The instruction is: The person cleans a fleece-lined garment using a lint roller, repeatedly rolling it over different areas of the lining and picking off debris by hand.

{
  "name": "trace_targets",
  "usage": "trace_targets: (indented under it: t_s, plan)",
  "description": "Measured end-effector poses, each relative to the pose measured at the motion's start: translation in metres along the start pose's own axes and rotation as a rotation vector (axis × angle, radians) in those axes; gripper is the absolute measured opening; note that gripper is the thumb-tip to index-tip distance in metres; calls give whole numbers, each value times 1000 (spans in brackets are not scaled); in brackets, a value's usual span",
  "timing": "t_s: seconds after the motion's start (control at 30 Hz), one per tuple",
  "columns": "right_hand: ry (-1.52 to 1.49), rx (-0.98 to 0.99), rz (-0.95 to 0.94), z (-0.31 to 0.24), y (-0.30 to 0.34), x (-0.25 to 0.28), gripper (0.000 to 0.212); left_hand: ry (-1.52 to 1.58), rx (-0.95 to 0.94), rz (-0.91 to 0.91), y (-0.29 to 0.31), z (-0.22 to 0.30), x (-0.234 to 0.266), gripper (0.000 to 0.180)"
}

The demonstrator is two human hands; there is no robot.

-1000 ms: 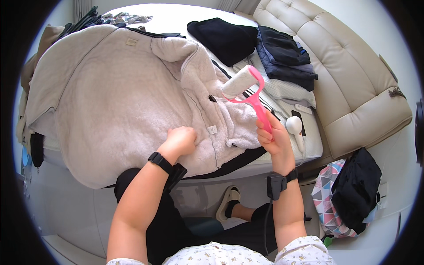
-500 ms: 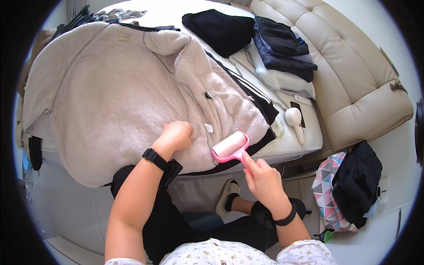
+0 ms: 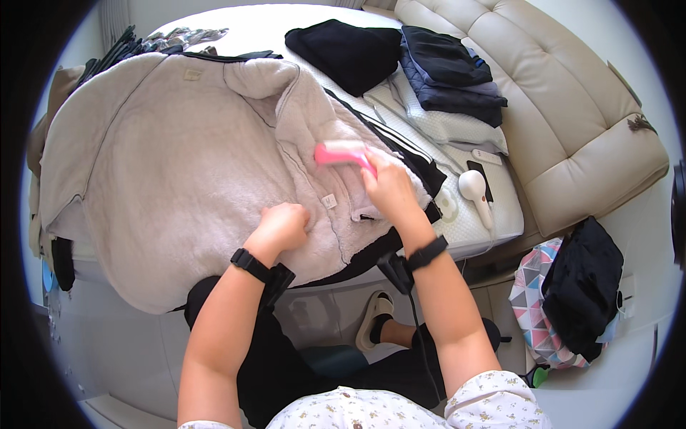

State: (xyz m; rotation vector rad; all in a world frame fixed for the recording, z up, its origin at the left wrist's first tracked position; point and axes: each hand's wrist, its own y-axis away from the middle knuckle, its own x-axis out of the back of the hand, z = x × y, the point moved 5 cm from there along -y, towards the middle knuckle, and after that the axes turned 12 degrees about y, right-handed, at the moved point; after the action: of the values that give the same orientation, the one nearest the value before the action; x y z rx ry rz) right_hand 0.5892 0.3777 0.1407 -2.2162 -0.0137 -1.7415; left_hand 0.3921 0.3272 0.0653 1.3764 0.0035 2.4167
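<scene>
A fleece-lined coat (image 3: pixel 179 157) lies spread on the bed, its pale lining facing up. My left hand (image 3: pixel 284 227) is a fist on the lining, closed on the fabric near the front edge; its fingertips are hidden. In my right hand (image 3: pixel 391 187) is the pink handle of a lint roller (image 3: pixel 341 151). Blurred by motion, the roller is over the coat's right side, above a small white tag (image 3: pixel 329 201); whether it touches the fleece I cannot tell.
Folded dark clothes (image 3: pixel 454 71) and a black folded garment (image 3: pixel 343 53) lie farther back on the bed. A white handheld device (image 3: pixel 475 193) sits near its right corner. Beyond is a beige padded headboard (image 3: pixel 529 93). A patterned bag (image 3: pixel 532 300) with black clothing stands at right.
My right hand has carried the lint roller away from me, up from the coat's near edge. The coat's right pocket area looks shifted. My left hand stays about where it was.
</scene>
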Motion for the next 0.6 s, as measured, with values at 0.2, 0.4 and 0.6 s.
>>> trace_targets:
  t_s: [0.2,0.4,0.6]
  plan:
    - [-477,-1,346,38,-29,45,42,75,-102,153,4,0,7,9]
    - [-170,253,-28,48,-11,37,44,293,-522,268,15,55,31,28]
    - [-64,325,-147,114,30,44,55,55,-555,7,13,77,-19,65]
